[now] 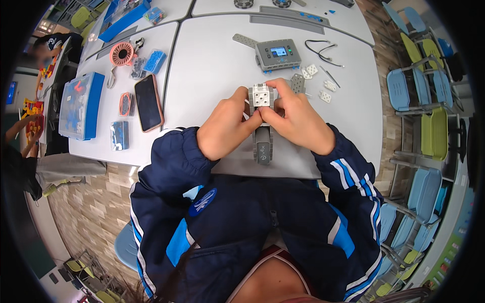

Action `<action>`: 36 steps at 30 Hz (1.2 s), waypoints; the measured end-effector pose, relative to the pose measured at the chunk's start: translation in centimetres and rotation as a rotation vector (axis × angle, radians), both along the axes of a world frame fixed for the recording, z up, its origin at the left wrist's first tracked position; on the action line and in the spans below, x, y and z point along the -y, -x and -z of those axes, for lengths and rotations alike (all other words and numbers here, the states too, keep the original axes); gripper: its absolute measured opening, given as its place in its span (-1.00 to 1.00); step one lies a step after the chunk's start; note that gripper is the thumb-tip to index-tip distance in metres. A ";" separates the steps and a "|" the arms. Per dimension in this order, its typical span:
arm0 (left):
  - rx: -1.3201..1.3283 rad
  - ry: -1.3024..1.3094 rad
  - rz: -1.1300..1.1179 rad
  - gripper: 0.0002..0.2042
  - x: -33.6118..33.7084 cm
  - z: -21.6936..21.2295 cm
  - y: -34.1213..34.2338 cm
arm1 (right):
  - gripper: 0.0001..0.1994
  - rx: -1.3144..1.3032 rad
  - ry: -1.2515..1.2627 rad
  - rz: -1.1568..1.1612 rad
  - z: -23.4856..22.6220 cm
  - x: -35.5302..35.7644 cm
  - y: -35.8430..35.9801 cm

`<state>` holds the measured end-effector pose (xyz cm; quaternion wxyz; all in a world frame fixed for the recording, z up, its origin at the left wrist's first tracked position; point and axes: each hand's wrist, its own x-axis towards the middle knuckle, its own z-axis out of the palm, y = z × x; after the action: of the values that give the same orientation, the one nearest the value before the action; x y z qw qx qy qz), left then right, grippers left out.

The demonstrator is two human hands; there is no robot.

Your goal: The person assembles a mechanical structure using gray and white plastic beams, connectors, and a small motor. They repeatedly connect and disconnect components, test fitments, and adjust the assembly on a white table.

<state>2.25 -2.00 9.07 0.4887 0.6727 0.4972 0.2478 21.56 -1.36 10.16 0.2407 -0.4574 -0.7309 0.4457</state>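
Between both hands is a building-kit assembly: a white connector block with holes (261, 98) set against grey beams, and a grey motor (263, 147) below it towards me. My left hand (226, 123) grips the left side, its thumb by the block's lower edge. From the right, my right hand (297, 118) pinches the block with thumb and index finger. Part of the assembly is hidden behind the fingers. Just beyond my right hand lie a grey perforated plate (297, 83) and several small white connectors (325, 96).
Farther back stands a grey controller with a lit screen (278, 53), black cables (323, 52) beside it. On the left lie a phone (148, 103), a pink fan (122, 54), small parts boxes (155, 61) and a blue storage case (82, 106). Stacked chairs (422, 83) line the right.
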 end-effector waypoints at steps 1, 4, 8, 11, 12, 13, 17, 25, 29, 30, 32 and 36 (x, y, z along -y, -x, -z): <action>-0.043 0.021 0.033 -0.73 0.0 0.0 0.0 | -0.63 0.001 -0.003 -0.001 0.2 -0.2 0.0; -0.074 0.151 0.123 -0.73 0.2 -0.5 0.1 | -0.54 -0.004 0.173 -0.079 1.3 0.1 -0.9; -0.056 0.344 0.204 -0.74 0.9 0.2 0.0 | -0.53 -0.054 0.527 -0.083 0.9 1.1 -0.8; 0.059 0.464 0.230 -0.73 0.8 1.3 -0.3 | -0.59 -0.115 0.568 -0.090 2.4 1.2 -1.0; 0.094 0.505 0.233 -0.72 0.8 1.5 -0.3 | -0.61 -0.160 0.559 -0.090 2.9 1.2 -1.1; 0.078 0.543 0.237 -0.71 0.8 1.5 -0.4 | -0.62 -0.167 0.575 -0.112 3.1 1.1 -1.1; 0.104 0.612 0.259 -0.70 0.9 2.0 -0.5 | -0.67 -0.164 0.632 -0.196 3.2 0.5 -1.2; 0.221 0.648 0.256 -0.71 1.4 3.4 -0.6 | -0.63 -0.248 0.792 -0.285 4.6 0.3 -1.4; 0.154 0.764 0.270 -0.73 1.4 3.3 -0.7 | -0.61 -0.289 0.732 -0.312 6.4 0.7 -1.7; 0.101 0.792 0.279 -0.72 1.5 3.1 -0.7 | -0.60 -0.278 0.697 -0.317 6.4 0.8 -1.6; 0.118 0.779 0.278 -0.71 2.0 3.4 -0.5 | -0.58 -0.308 0.778 -0.300 5.6 1.1 -1.5; 0.053 0.759 0.299 -0.69 2.0 3.1 -0.9 | -0.54 -0.348 0.784 -0.306 6.8 1.6 -2.0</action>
<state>3.19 -4.01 5.93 0.7455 0.5029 0.4373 -0.0101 23.51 -2.96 3.36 0.0997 -0.3190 -0.5148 0.7895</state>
